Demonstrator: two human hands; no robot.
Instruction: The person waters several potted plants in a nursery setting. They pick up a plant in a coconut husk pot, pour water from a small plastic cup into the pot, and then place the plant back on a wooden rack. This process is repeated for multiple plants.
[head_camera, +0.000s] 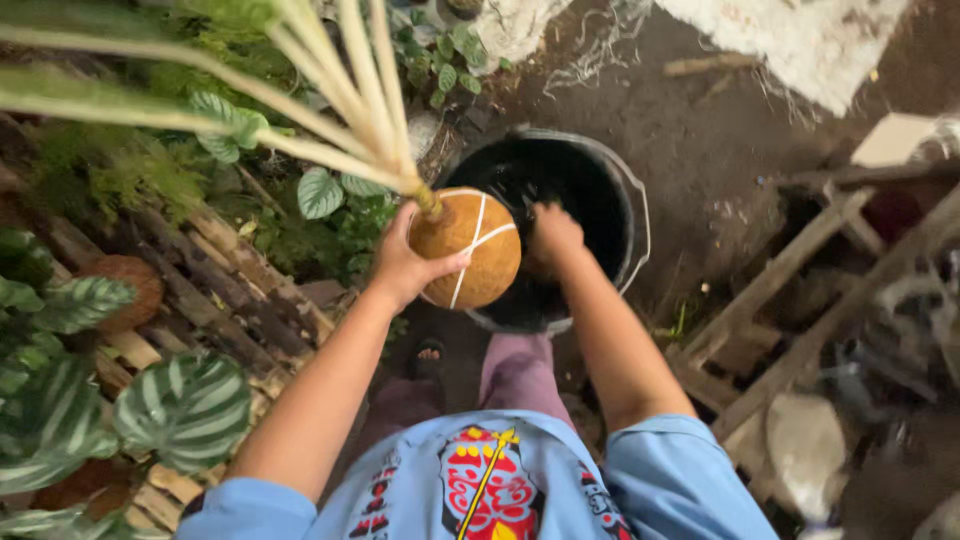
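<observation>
Head view, looking straight down past a light blue shirt with a red and yellow print (485, 485).

Left hand (405, 262): wrapped around a round, orange-brown ball of wrapped fibre bound with thin white string (470, 248). Fingers curl over the near side of the ball, thumb across its front. The grip is firm and closed on the ball. Long pale green stalks (345, 90) rise out of the top of the ball, just above the thumb, and fan away up and to the left of the hand, out of frame.

Position of the ball: held in the air, over the left rim of a round black bucket with a metal rim (628, 215), which sits on the dirt floor directly beyond both hands.

Right hand (553, 236): just right of the ball, reaching down into the dark inside of the bucket. Knuckles are up and the fingers are bent downward; whether they close on anything I cannot tell, since the fingertips are lost against the black.

Left of the left arm: striped green-and-white leaves (185, 405) and a slatted wooden rack (215, 300), with a second brown fibre ball (130, 285) resting on it. Right of the right arm: rough wooden frames (800, 300), well apart from the hand.
</observation>
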